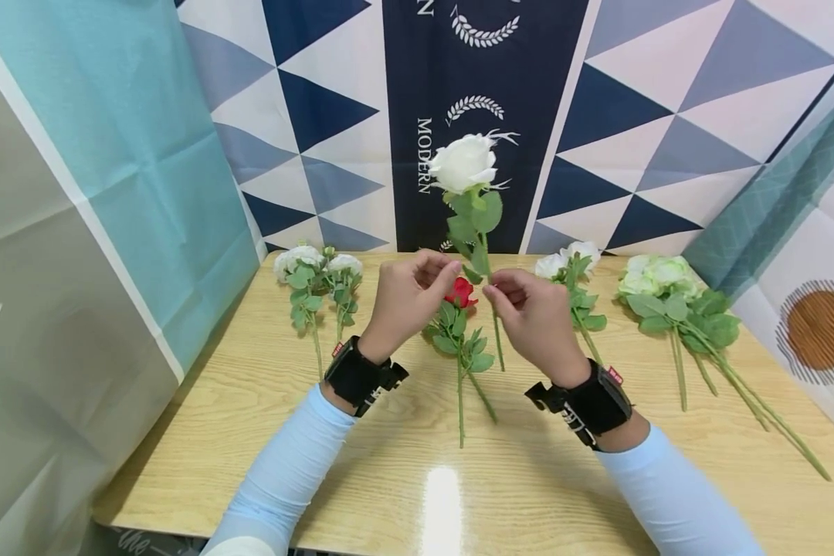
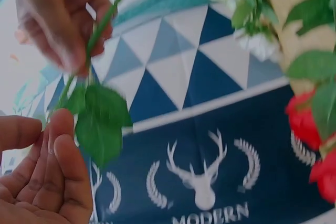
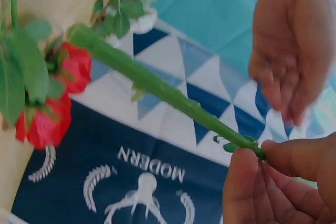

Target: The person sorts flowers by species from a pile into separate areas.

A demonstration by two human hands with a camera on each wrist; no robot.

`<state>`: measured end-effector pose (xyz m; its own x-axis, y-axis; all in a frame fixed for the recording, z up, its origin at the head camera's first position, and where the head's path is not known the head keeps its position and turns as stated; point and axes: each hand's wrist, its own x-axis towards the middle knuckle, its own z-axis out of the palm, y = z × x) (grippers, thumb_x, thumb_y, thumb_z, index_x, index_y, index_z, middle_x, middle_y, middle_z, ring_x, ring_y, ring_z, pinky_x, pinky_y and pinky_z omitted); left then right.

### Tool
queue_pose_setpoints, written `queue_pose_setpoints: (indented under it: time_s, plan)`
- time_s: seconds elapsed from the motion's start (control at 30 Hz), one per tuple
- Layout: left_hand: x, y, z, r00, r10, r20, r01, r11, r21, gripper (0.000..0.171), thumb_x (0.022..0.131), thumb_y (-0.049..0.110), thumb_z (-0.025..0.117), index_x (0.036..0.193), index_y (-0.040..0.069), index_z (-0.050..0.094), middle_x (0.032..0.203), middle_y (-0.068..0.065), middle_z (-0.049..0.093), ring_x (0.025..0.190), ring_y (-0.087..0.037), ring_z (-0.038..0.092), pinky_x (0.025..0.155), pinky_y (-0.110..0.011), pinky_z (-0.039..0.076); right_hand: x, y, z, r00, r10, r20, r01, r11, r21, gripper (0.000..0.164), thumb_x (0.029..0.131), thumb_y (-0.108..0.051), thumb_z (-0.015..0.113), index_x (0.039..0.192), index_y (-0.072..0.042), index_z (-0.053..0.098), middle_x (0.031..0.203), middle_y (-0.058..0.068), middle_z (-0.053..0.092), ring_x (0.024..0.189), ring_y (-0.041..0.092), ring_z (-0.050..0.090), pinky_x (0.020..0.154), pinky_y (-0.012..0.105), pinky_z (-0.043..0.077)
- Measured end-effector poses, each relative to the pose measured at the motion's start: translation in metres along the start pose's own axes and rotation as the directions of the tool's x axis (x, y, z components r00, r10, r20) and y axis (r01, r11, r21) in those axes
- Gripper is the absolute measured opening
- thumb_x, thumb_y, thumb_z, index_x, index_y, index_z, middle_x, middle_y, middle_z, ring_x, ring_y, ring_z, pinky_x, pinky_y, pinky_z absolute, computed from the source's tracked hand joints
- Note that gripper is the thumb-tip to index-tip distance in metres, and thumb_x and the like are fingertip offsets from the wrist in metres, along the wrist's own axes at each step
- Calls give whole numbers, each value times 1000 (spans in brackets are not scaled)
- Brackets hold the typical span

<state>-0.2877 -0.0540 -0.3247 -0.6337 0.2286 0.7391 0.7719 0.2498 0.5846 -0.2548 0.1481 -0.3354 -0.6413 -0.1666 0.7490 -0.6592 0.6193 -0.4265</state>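
An artificial white rose [image 1: 463,164] stands upright over the table, its green leaves below the bloom. My right hand [image 1: 537,320] pinches its stem [image 3: 157,87] between thumb and fingertips, just under the lowest leaf [image 2: 102,124]. The cut end of the stem points down toward the table. Opposite, my left hand [image 1: 413,297] has bent fingers, with thumb and index tip close together beside that lowest leaf; I cannot tell whether they pinch it. Below and behind the hands lie red roses [image 1: 461,293] with long stems.
White flowers [image 1: 299,264] lie at the table's back left. More white flowers [image 1: 568,261] lie right of the hands, and pale green blooms [image 1: 660,276] with long stems farther right. A patterned cloth [image 1: 333,116] hangs behind the wooden table [image 1: 375,479].
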Motion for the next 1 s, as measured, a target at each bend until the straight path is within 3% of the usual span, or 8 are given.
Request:
queue_pose_setpoints:
  time_s: [0.17,0.27,0.43,0.57,0.67,0.87,0.93,1.0]
  plan:
    - [8,-9,-19,1000,7,-28,-3,988,153,16,101,15,67,96,1,74,78,-7,72,65,-12,65,65,-26,54,6,11,-15,998,42,-52,-45,997,-70,16,95,-4,74,107,6,73,89,16,73,73,26,69,69,27,51]
    - [12,-15,-33,1000,-1,-25,8,962,272,18,101,15,67,95,0,74,77,-7,72,65,-15,66,65,-27,54,8,16,-21,996,64,-69,-71,991,-109,16,95,-3,74,106,8,73,88,19,72,72,28,68,67,31,50]
    - [15,-32,-54,998,-54,-28,61,885,462,19,101,16,67,93,1,74,75,-7,72,64,-17,64,62,-31,52,12,21,-30,993,100,-64,-109,981,-163,15,96,-3,71,104,10,71,86,23,70,72,34,67,67,43,51]
    - [16,-45,-69,988,-140,-58,149,821,551,21,101,18,66,94,1,75,74,-8,70,63,-19,63,60,-33,51,14,32,-37,990,128,-51,-136,965,-224,17,98,-4,69,104,12,70,86,27,69,73,38,66,66,48,49]
    - [14,-54,-80,978,-198,-59,195,792,579,22,102,18,65,95,0,76,76,-11,70,64,-23,64,61,-36,51,15,44,-39,987,156,-44,-162,946,-280,17,98,-3,68,103,13,69,83,28,68,69,39,64,63,48,46]
    - [3,-78,-99,948,-319,-17,257,732,631,28,102,17,62,77,4,67,67,-8,59,57,-23,54,57,-36,43,13,68,-41,973,229,13,-209,908,-364,14,96,0,66,97,13,69,81,29,68,67,42,62,63,52,46]
    - [1,-85,-102,925,-381,9,283,702,654,39,102,16,61,65,9,57,57,-3,45,50,-19,43,52,-34,35,11,78,-40,968,250,28,-219,892,-396,13,95,1,65,95,12,69,81,29,68,68,43,62,64,54,47]
    - [-1,-89,-105,886,-461,47,312,669,675,49,103,17,61,56,13,45,53,0,31,46,-16,31,50,-32,28,9,87,-39,961,272,39,-231,877,-422,12,94,1,65,91,11,69,79,28,67,65,42,61,60,54,47]
